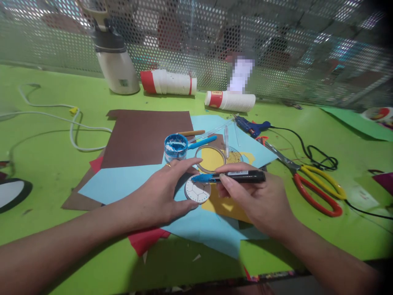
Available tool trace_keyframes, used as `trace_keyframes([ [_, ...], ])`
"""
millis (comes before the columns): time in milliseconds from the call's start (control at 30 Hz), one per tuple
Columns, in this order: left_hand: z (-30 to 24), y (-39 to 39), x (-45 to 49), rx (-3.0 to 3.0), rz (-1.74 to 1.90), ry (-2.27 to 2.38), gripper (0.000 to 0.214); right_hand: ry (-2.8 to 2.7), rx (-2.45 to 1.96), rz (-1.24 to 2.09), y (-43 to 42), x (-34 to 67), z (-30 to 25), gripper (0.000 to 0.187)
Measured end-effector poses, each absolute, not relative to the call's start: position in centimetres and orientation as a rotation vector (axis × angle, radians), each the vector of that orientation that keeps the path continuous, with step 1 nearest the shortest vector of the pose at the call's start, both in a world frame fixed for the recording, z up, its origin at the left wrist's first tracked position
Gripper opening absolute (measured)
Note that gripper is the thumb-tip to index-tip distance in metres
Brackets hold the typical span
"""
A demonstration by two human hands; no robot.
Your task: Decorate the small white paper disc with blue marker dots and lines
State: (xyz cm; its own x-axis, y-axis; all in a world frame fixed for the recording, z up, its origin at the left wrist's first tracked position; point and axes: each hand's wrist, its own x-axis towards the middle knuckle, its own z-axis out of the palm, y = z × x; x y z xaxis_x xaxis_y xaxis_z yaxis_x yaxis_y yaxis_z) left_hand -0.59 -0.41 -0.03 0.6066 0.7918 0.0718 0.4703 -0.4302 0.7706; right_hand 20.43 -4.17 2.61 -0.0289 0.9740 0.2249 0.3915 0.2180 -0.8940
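My left hand (172, 190) curls around a round white disc (198, 193) marked with black lines like a football and dots along its rim. Its thumb presses the near edge, while the forefinger reaches past the far side. In my right hand (254, 194) is a black marker (242, 176) with a blue-smeared front end. The marker's tip meets the upper part of the disc. Just beyond my left fingers stands a small jar of blue paint (176, 147). A roll of tape (210, 148) lies flat beyond the disc.
Light blue paper (123, 184), brown paper (144, 139) and yellow paper (227, 205) overlap underneath. Scissors (319, 188) and a corded glue gun (250, 126) lie to the right. Stacked paper cups (172, 82) and a white bottle (118, 69) stand near the mesh screen (196, 41).
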Motion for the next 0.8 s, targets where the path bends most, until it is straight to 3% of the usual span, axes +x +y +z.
trace_keyframes([
  [800,0.03,-0.44,-0.54,2.137,0.566,0.997,0.078,-1.623,-1.351,0.751,-4.21,20.56,2.41,0.009],
])
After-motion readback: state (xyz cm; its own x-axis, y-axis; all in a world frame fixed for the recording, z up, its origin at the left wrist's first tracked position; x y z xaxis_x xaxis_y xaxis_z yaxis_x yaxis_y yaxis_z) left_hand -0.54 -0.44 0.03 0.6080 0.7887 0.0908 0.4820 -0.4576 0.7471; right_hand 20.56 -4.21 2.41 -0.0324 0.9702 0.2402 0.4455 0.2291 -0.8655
